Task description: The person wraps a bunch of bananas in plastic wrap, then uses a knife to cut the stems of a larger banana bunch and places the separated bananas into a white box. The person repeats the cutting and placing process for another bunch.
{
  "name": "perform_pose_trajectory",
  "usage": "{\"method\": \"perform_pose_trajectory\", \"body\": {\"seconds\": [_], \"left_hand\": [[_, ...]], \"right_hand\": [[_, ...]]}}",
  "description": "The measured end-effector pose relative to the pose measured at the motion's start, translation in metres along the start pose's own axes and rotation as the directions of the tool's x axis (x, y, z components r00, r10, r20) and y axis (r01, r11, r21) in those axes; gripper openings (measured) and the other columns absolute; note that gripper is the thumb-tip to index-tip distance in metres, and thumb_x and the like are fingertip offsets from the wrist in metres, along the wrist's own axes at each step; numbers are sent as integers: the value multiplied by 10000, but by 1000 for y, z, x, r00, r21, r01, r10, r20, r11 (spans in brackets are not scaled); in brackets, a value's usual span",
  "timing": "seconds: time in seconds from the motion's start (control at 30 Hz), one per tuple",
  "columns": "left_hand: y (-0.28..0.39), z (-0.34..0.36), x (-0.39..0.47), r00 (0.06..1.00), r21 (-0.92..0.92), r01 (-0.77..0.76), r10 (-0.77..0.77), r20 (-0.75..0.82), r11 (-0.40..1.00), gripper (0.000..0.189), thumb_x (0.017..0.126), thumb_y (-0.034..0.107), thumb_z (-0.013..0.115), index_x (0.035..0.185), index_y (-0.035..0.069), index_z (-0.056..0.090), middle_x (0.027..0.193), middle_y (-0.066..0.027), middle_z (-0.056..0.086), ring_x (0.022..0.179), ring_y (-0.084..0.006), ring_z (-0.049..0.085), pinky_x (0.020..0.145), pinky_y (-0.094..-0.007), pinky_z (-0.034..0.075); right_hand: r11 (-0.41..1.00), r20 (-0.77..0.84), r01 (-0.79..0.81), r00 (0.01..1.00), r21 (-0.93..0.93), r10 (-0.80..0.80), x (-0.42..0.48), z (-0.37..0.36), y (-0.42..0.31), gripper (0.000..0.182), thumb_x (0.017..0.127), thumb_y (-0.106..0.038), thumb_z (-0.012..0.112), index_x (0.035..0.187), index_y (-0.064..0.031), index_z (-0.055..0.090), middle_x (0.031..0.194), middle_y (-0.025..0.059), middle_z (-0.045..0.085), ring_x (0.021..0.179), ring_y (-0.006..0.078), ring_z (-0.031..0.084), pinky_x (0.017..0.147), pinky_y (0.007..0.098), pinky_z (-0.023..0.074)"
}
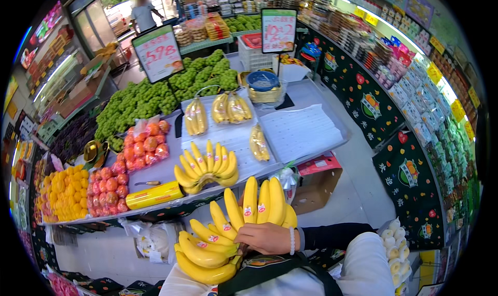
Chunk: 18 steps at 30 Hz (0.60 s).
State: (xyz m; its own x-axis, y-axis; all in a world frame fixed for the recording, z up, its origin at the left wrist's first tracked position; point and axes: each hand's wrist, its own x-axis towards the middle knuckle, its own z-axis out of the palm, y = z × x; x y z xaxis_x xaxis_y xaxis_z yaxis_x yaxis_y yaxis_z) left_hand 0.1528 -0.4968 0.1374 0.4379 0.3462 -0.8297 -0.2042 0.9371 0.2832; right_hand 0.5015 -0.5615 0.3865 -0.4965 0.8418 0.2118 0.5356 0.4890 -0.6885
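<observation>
A large bunch of yellow bananas [220,233] with small stickers spreads across my front, above my lap. My right hand [264,237], with a beaded bracelet at the wrist, comes from the right and grips the bunch near its stem end. My left hand cannot be made out; the bananas and my body hide that area. Another fanned bunch of bananas [210,163] lies on the near edge of the display table. Behind it are bagged bananas [195,117] on a white liner. A knife [148,183] lies beside a yellow roll of wrap [154,195].
Green grapes [136,101], bagged red-orange fruit [146,144] and yellow fruit [66,193] cover the table's left side. Price signs [157,52] stand behind. An open cardboard box [319,183] sits on the floor at the right. A person [144,16] stands by the far doorway.
</observation>
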Motion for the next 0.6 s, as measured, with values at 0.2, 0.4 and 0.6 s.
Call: {"method": "perform_pose_trajectory", "body": {"seconds": [0.2,0.4,0.6], "left_hand": [[7,129,74,964,183,188,-217,156,965,679,958,567,364,1415,65,365,1416,-165,435,1293,-309,438,1081,-482,346],[14,290,173,724,436,288,-492,484,853,660,968,546,368,1415,60,362,1415,-168,434,1295,-308,435,1083,-478,347],[34,401,254,556,450,273,-521,648,850,641,978,525,373,1415,56,358,1414,-170,434,1298,-306,431,1084,-474,347]], "right_hand": [[978,-55,-210,976,21,211,-55,-59,46,336,759,-43,640,1080,-42,539,991,78,525,979,259,568,742,339,510],[938,-196,-341,917,59,346,-67,-123,121,247,770,-52,640,1015,-38,613,902,89,599,895,277,600,752,338,484],[780,-108,-594,778,198,619,-66,-211,218,256,711,-47,720,950,-30,628,863,94,614,850,290,603,727,378,473]]}}
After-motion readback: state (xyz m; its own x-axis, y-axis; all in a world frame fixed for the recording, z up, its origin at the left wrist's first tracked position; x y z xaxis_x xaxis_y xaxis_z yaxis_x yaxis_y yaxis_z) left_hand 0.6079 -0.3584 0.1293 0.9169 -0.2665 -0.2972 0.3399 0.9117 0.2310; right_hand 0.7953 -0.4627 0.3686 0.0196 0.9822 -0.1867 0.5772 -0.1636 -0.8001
